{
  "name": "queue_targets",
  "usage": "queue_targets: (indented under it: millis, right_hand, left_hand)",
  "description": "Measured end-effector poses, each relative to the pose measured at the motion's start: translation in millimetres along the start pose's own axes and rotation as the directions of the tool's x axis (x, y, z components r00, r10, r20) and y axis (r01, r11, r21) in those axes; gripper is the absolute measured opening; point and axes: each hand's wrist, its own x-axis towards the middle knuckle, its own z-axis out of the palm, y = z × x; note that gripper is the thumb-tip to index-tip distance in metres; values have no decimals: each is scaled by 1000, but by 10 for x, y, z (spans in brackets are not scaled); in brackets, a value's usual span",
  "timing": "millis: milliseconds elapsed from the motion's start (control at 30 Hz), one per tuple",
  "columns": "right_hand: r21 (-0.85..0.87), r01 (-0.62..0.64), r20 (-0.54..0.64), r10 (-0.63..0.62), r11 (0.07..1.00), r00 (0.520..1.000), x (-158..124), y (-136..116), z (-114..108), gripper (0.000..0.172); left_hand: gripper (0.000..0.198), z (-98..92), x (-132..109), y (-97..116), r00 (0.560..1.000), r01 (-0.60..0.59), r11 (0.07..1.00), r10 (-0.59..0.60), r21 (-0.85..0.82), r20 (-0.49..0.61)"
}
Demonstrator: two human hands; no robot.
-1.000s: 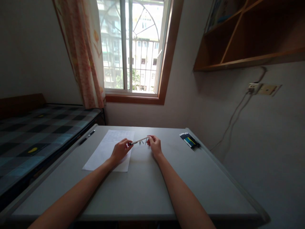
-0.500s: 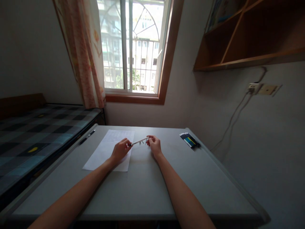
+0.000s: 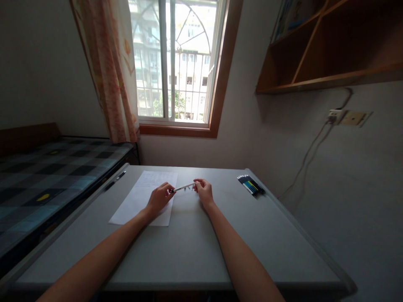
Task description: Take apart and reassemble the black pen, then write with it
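Note:
Over the table's far middle, a slim pale pen (image 3: 185, 186) with a dark end spans the space between my hands. My left hand (image 3: 160, 197) is closed, pinching the pen's dark end above the right edge of a white sheet of paper (image 3: 135, 209). The other end sits between the fingertips of my right hand (image 3: 204, 192), also closed. Just below those fingertips is a thin dark bit, too small to make out. Small pieces (image 3: 188, 188) lie on the table behind the pen, their kind unclear.
The grey-white table (image 3: 189, 251) extends toward me. A row of several pens (image 3: 251, 186) lies at its right, and one dark pen (image 3: 115, 180) rests near the left edge. A checked bed (image 3: 63, 167) stands left; a wall with a socket (image 3: 335, 116) and a shelf (image 3: 315, 84) rises right.
The pen's right end has dipped slightly, and my right fingertips have shifted a little with it. My left hand keeps its hold almost unmoved.

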Motion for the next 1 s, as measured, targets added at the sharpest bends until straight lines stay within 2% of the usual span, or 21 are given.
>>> queue_targets:
  millis: [267, 767, 1000]
  right_hand:
    - [-13, 3, -5, -3, 1000, 1000, 5, 8, -3, 22]
    - [2, -9, 3, 9, 1000, 1000, -18, -39, 7, 21]
    - [87, -67, 49, 62, 994, 997, -51, -128, 10, 24]
  left_hand:
    - [13, 14, 3, -17, 1000, 3, 1000, -3, -10, -8]
    - [37, -47, -1, 54, 999, 12, 999, -14, 37, 35]
    - [38, -43, -9, 46, 999, 37, 999, -38, 26, 37]
